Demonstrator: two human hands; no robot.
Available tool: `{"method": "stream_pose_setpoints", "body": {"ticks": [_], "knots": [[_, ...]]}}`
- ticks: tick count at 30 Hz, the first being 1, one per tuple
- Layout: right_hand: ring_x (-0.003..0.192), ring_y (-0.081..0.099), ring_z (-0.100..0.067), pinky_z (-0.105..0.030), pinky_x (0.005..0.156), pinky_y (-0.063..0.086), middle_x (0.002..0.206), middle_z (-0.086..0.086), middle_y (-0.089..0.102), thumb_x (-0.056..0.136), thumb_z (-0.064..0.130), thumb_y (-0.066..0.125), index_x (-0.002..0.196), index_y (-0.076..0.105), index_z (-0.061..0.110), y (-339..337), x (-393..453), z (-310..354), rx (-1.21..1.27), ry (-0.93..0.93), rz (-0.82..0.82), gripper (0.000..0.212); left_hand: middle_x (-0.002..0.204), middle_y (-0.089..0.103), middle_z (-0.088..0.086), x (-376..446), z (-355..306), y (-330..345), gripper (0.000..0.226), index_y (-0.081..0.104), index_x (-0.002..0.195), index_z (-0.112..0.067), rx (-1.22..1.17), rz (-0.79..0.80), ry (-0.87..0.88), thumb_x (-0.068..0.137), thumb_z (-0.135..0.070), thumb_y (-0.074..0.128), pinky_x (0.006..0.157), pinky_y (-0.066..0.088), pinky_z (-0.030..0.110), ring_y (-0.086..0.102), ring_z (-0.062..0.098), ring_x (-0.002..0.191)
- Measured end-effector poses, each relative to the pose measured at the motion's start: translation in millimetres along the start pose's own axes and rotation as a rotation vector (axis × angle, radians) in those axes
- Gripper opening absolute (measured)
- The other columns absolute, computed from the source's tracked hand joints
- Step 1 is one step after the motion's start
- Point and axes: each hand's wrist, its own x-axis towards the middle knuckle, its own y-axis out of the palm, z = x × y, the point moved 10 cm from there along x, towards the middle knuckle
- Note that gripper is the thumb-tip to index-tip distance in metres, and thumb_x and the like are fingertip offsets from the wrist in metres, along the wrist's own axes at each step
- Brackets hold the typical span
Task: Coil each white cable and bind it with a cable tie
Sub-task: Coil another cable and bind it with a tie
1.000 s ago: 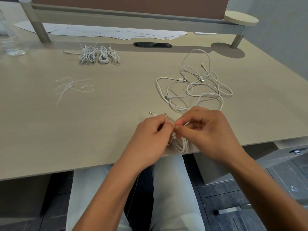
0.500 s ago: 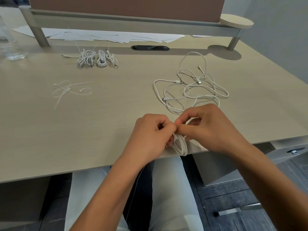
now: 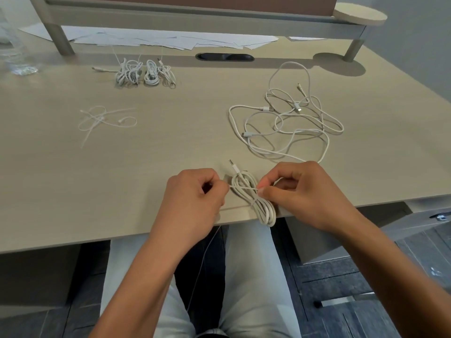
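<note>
White cable, already wound into a coiled cable [image 3: 253, 193], lay at the near edge of the pale wood surface [image 3: 73, 191], its lower loops hanging just over that edge and its plug end pointing away from you. Across the coil's middle ran a thin cable tie [image 3: 244, 188]. Your left hand [image 3: 192, 191] sat just left of the coil with fingers curled, pinching the tie's free end between thumb and forefinger. Your right hand [image 3: 300, 191] sat just right of the coil, fingers curled too, its fingertips [image 3: 262, 189] pinching the tie where it met the coil. I could not tell whether the tie was pulled fully tight.

Beyond the coil and a little to the right, loose cables [image 3: 288, 123] sprawled in a tangle on the surface. Far beyond the coil to the left, three bound bundles [image 3: 144, 74] lay side by side. Spare ties [image 3: 105, 120] lay scattered left of the coil, further back on the surface. Behind the bundles, sheets of paper [image 3: 170, 41] spread under a raised shelf [image 3: 195, 11], and a dark cable slot [image 3: 224, 56] sat in the surface nearby.
</note>
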Motion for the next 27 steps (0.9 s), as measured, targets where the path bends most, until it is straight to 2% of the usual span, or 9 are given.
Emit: {"method": "stream_pose_setpoints", "body": {"ticks": [3,6,8,11,14,18,20,23,27], "knots": [[0.067,0.073,-0.018,-0.027,0.066,0.054,0.072,0.002,0.075,0.087,0.016,0.081,0.081,0.077,0.025,-0.3,0.1,4.4,-0.036,-0.04,-0.011,0.011,0.058,0.063,0.005,-2.4,-4.2,0.5,0.028,0.065,0.063,-0.008,0.093,0.051,0.033,0.088,-0.02,0.058,0.051,0.042,0.029,0.05,0.01,0.051],[0.072,0.071,-0.011,-0.024,0.071,0.058,0.085,0.008,0.072,0.087,0.014,0.08,0.081,0.076,0.026,-5.4,0.2,19.8,-0.11,-0.159,-0.049,0.014,0.06,0.065,-0.005,1.6,-16.7,6.9,0.024,0.073,0.074,-0.022,0.219,0.133,0.1,0.093,-0.024,0.058,0.052,0.04,0.022,0.055,0.008,0.054],[0.075,0.07,-0.011,-0.021,0.072,0.056,0.087,0.01,0.07,0.087,0.012,0.08,0.084,0.076,0.023,-9.2,1.0,33.4,-0.191,-0.253,-0.076,0.012,0.067,0.069,-0.005,6.3,-28.5,12.4,0.021,0.075,0.085,-0.029,0.266,0.162,0.148,0.093,-0.024,0.056,0.06,0.045,0.028,0.06,0.011,0.065],[0.075,0.069,-0.009,-0.014,0.07,0.052,0.086,0.009,0.067,0.087,0.01,0.08,0.086,0.076,0.021,-15.7,5.5,46.2,-0.295,-0.334,-0.117,0.012,0.074,0.071,-0.006,12.2,-45.4,23.2,0.024,0.071,0.082,-0.029,0.309,0.195,0.19,0.097,-0.033,0.052,0.07,0.052,0.036,0.062,0.009,0.071],[0.073,0.068,-0.007,-0.016,0.07,0.052,0.083,0.011,0.067,0.085,0.011,0.08,0.081,0.073,0.029,-18.6,13.6,42.7,-0.328,-0.312,-0.156,0.019,0.072,0.068,-0.003,24.8,-52.5,33.7,0.035,0.072,0.082,-0.022,0.437,0.204,0.215,0.103,-0.036,0.047,0.072,0.05,0.041,0.065,0.015,0.075],[0.057,0.064,-0.001,-0.012,0.058,0.044,0.065,0.013,0.071,0.082,0.014,0.08,0.077,0.078,0.025,-20.3,23.3,26.0,-0.255,-0.119,-0.128,0.013,0.07,0.056,-0.005,36.6,-49.0,47.1,0.033,0.069,0.081,-0.024,0.762,0.218,0.236,0.103,-0.031,0.046,0.074,0.034,0.037,0.055,0.023,0.079],[0.055,0.063,0.001,-0.011,0.057,0.042,0.063,0.017,0.071,0.08,0.015,0.081,0.076,0.08,0.026,-21.0,27.4,27.5,-0.272,-0.083,-0.083,0.012,0.073,0.061,-0.002,38.1,-42.4,55.5,0.029,0.07,0.082,-0.02,0.678,0.281,0.205,0.1,-0.027,0.049,0.068,0.038,0.038,0.058,0.024,0.079],[0.067,0.067,-0.003,-0.022,0.065,0.051,0.072,0.014,0.073,0.075,0.017,0.081,0.074,0.08,0.029,-20.0,33.7,36.1,-0.35,-0.088,-0.021,0.012,0.072,0.062,0.003,37.6,-36.8,63.9,0.027,0.069,0.08,-0.011,0.421,0.334,0.15,0.097,-0.024,0.052,0.065,0.044,0.039,0.059,0.023,0.074],[0.064,0.061,0.0,-0.019,0.063,0.047,0.073,0.008,0.073,0.075,0.017,0.08,0.074,0.081,0.028,-16.0,39.9,42.3,-0.41,-0.108,0.034,0.012,0.063,0.057,-0.001,37.3,-34.3,61.1,0.027,0.07,0.077,-0.013,0.319,0.239,0.136,0.096,-0.021,0.053,0.063,0.044,0.037,0.057,0.022,0.068]]}}
